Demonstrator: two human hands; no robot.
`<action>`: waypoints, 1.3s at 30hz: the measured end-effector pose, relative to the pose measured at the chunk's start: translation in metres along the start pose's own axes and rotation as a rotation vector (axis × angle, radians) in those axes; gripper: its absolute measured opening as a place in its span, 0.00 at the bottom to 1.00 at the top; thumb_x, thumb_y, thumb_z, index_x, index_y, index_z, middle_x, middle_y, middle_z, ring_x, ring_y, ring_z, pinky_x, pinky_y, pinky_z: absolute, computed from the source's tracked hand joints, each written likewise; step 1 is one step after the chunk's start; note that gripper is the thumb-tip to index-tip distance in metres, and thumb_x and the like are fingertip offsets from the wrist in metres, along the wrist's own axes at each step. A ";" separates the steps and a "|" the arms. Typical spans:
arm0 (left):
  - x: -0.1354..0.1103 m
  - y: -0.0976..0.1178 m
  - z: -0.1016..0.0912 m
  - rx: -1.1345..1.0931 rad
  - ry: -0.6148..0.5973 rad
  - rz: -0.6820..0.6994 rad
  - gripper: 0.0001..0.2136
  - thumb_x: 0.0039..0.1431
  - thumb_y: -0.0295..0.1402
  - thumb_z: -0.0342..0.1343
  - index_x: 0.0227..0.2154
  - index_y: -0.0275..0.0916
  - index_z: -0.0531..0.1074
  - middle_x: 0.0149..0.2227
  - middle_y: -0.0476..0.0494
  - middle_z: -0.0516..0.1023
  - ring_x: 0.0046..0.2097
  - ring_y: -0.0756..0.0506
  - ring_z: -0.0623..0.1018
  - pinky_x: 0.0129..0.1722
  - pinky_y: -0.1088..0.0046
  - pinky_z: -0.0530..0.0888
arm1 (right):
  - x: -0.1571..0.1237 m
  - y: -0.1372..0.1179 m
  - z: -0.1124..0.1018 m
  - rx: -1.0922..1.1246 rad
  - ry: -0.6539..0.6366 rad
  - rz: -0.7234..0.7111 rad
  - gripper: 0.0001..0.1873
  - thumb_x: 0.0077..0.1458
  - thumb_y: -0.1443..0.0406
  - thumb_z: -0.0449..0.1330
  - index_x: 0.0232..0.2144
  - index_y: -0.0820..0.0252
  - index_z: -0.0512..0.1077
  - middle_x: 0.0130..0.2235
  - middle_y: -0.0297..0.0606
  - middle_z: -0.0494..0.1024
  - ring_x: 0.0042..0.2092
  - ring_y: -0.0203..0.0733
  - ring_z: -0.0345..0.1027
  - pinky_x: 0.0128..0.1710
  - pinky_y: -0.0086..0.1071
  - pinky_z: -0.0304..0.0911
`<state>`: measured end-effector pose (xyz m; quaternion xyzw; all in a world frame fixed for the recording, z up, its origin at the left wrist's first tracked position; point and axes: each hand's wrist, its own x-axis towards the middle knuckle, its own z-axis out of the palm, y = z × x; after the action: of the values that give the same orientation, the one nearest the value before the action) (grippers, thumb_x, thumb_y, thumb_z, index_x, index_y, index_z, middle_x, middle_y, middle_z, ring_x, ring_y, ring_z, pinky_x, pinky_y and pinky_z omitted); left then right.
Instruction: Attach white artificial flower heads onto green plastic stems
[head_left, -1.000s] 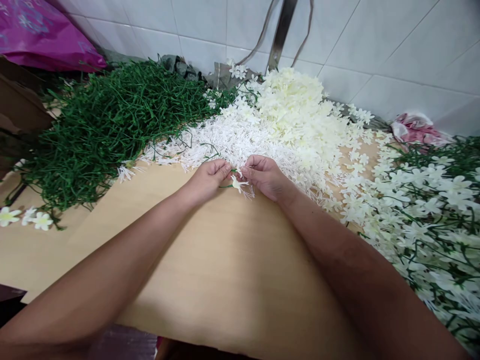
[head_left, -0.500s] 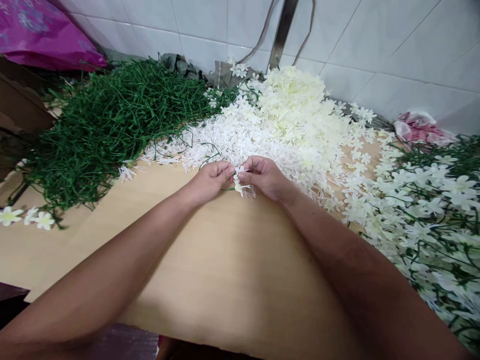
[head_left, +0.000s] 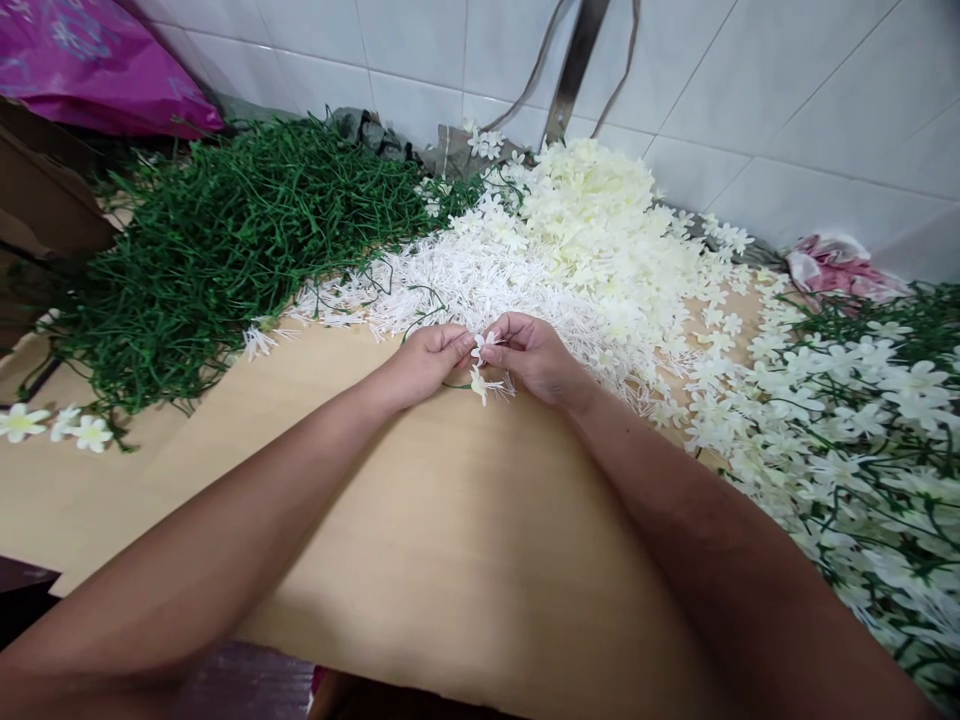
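My left hand and my right hand meet fingertip to fingertip at the near edge of a heap of white stamen pieces. Both are closed in a pinch. Between them is a thin green stem with a small white flower on it. My left fingers hold the stem; my right fingers pinch a small white flower piece at its tip. A pile of cream petals lies just beyond my right hand.
A big heap of green stems fills the left back. Finished flower sprigs are heaped at the right. A few flowers lie at the far left on the wooden board. A tiled wall, magenta bag and pink cloth stand behind.
My hands have stayed in place, with the fingertips drawn closer together on the stem's tip. The view has shifted slightly.
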<state>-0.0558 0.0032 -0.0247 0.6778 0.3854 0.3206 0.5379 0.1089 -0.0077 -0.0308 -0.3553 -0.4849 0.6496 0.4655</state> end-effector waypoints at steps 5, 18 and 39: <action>0.000 -0.002 0.003 -0.054 0.036 -0.063 0.16 0.54 0.40 0.53 0.17 0.38 0.59 0.17 0.55 0.56 0.20 0.55 0.53 0.20 0.77 0.51 | -0.001 0.005 0.004 0.013 0.009 -0.006 0.20 0.31 0.61 0.74 0.20 0.62 0.66 0.20 0.26 0.73 0.21 0.26 0.66 0.22 0.22 0.61; 0.000 0.008 0.011 -0.145 0.124 -0.098 0.14 0.56 0.28 0.47 0.15 0.37 0.59 0.14 0.57 0.55 0.18 0.56 0.53 0.20 0.79 0.54 | 0.001 0.011 0.007 -0.005 0.040 -0.002 0.20 0.30 0.59 0.74 0.21 0.61 0.67 0.20 0.28 0.74 0.22 0.29 0.67 0.24 0.25 0.63; -0.001 0.005 0.013 -0.102 0.139 -0.090 0.14 0.57 0.29 0.46 0.16 0.38 0.57 0.16 0.56 0.57 0.20 0.55 0.55 0.21 0.78 0.55 | 0.003 0.008 0.013 0.070 0.094 0.083 0.23 0.28 0.57 0.74 0.18 0.61 0.65 0.17 0.27 0.72 0.19 0.28 0.63 0.20 0.23 0.56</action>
<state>-0.0444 -0.0050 -0.0225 0.6077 0.4352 0.3616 0.5573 0.0937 -0.0097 -0.0353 -0.3885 -0.4246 0.6675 0.4725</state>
